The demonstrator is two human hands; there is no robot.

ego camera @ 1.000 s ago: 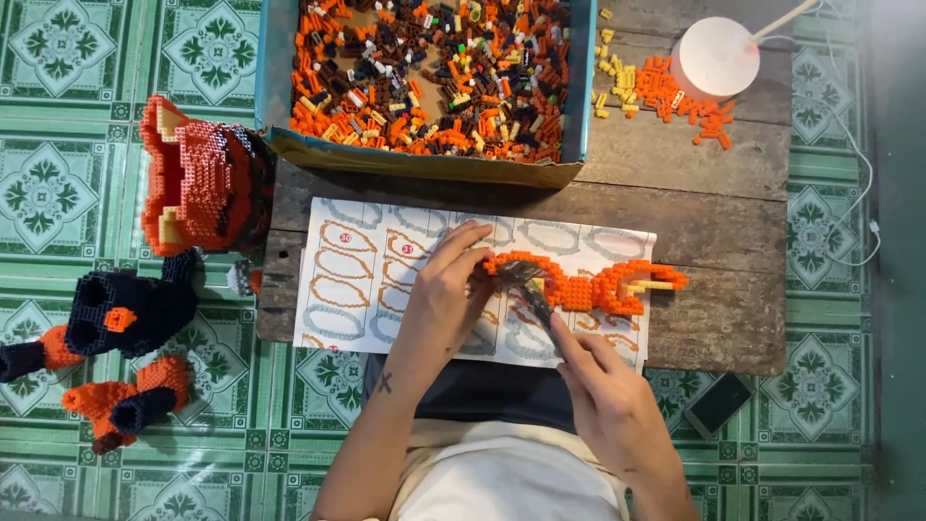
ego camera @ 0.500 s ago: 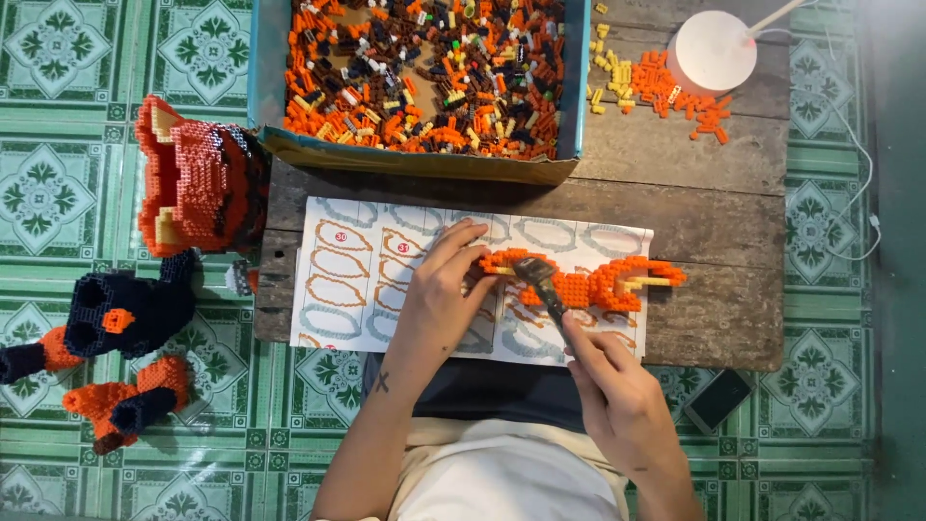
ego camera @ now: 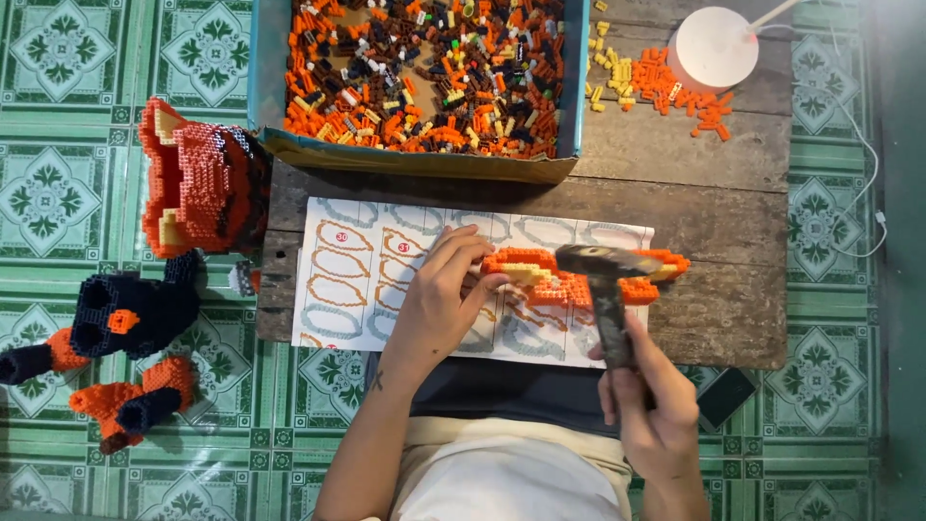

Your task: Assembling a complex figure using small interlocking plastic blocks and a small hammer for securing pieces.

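Observation:
An orange and yellow brick piece (ego camera: 540,273) lies on a printed instruction sheet (ego camera: 357,280) on a low wooden table (ego camera: 714,212). My left hand (ego camera: 446,294) presses on the left end of that piece, fingers spread over it. My right hand (ego camera: 654,405) grips the handle of a small hammer (ego camera: 606,289). The hammer's dark head hangs just above the middle of the brick piece, blurred.
A blue box (ego camera: 424,77) full of loose orange, brown and black bricks stands at the table's far edge. Loose orange and yellow bricks (ego camera: 666,87) and a white lamp base (ego camera: 716,46) sit at the back right. Built brick parts (ego camera: 198,178) (ego camera: 121,314) lie on the tiled floor at left. A phone (ego camera: 725,397) lies by the table's near right corner.
My right hand has drawn back toward me and to the right, and the hammer now points up over the brick piece. My left hand stays on the piece's left end.

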